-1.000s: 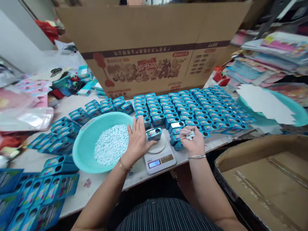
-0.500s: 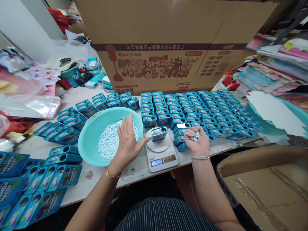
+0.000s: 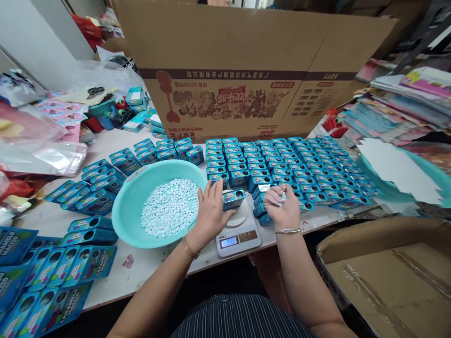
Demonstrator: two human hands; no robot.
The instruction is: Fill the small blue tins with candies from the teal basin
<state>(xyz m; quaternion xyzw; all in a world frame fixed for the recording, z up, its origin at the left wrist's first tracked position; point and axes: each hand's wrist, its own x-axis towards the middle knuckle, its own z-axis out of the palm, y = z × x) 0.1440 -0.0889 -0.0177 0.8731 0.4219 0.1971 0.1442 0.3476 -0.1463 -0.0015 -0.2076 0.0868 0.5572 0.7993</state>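
Small blue tin (image 3: 233,198) sits on the scale (image 3: 239,232), long axis crosswise. Left hand (image 3: 210,213), fingers spread, touches the tin's left end and is the nearer hand. Right hand (image 3: 282,209), cupped around white tablets (image 3: 282,198), is just right of the tin.

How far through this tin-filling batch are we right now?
Looks done: rows of blue tins stand packed behind the scale. In hand: one open tin sits on the scale, the left hand beside it, and the right hand cups white tablets. Left: the teal basin holds many loose tablets, and more tins lie to the left; whether those are filled, I cannot tell.
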